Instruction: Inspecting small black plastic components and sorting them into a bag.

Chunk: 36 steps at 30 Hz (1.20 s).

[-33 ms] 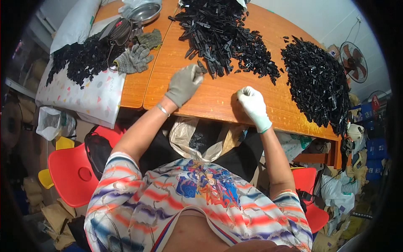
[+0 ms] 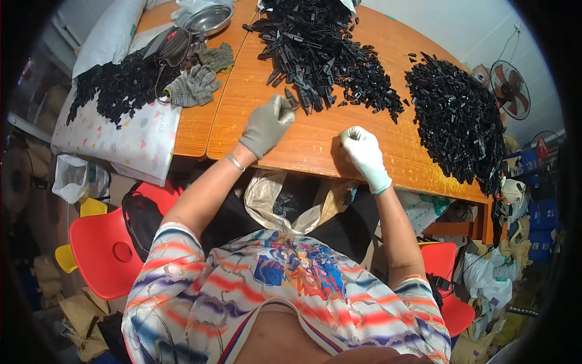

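My left hand (image 2: 267,126), in a grey glove, is raised over the wooden table (image 2: 242,141) near its front edge. Its fingers are closed on a small dark plastic piece (image 2: 291,99) that sticks up past the fingertips. Just beyond it lies a large heap of black plastic pieces (image 2: 309,51), many of them long and pointed. To the right, my white-gloved right hand (image 2: 365,156) is curled with its fingers pressed together. Whatever it may hold is hidden. Below the table edge, an open bag (image 2: 259,197) contains some dark pieces.
A second black heap (image 2: 458,118) covers the table's right end. At left, dark pieces (image 2: 118,88) lie on a patterned cloth (image 2: 142,136), beside grey work gloves (image 2: 194,86) and a metal bowl (image 2: 209,19). Red chairs (image 2: 106,252) flank me; a fan (image 2: 510,90) stands right.
My hands have shifted only very slightly. The dark piece in my left hand shows a little more clearly above the fingertips.
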Tool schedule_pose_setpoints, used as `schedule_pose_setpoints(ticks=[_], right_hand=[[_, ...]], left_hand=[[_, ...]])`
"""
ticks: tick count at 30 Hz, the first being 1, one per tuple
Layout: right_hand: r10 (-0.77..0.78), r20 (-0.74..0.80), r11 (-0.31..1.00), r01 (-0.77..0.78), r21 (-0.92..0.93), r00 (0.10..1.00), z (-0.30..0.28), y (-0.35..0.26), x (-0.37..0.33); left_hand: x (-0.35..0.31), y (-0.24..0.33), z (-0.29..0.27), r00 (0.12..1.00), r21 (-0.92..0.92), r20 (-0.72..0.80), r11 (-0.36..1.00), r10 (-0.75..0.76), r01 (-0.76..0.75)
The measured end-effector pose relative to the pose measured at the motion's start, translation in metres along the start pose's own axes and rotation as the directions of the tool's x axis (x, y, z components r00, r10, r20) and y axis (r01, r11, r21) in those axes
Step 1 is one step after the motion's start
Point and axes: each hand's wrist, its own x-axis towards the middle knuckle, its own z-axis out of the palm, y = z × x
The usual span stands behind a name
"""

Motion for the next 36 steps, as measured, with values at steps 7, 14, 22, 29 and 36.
schedule_pose_setpoints(ticks=[7,14,22,29,36], right_hand=[[-0.073,0.193,0.858,-0.037,0.512,0.979,0.006,-0.024,-0.020],[-0.064,0.128,0.760,-0.035,0.649,0.990,0.024,-0.040,-0.024],[-0.038,0.014,0.825,0.023,0.564,0.999,0.027,-0.042,-0.023],[-0.063,-0.111,0.824,0.115,0.555,0.992,0.041,-0.049,-0.020],[-0.085,-0.185,0.859,0.166,0.484,0.979,0.048,-0.047,-0.017]], left_hand=[[-0.027,0.029,0.007,0.848,-0.663,0.439,0.530,-0.296,0.529],[-0.032,0.036,0.021,0.760,-0.588,0.578,0.494,-0.297,0.640],[-0.033,0.048,0.017,0.781,-0.749,0.602,0.223,-0.164,0.624],[-0.035,0.039,0.030,0.828,-0.845,0.519,0.021,-0.214,0.535],[-0.036,0.055,0.017,0.816,-0.785,0.506,0.243,-0.278,0.570]])
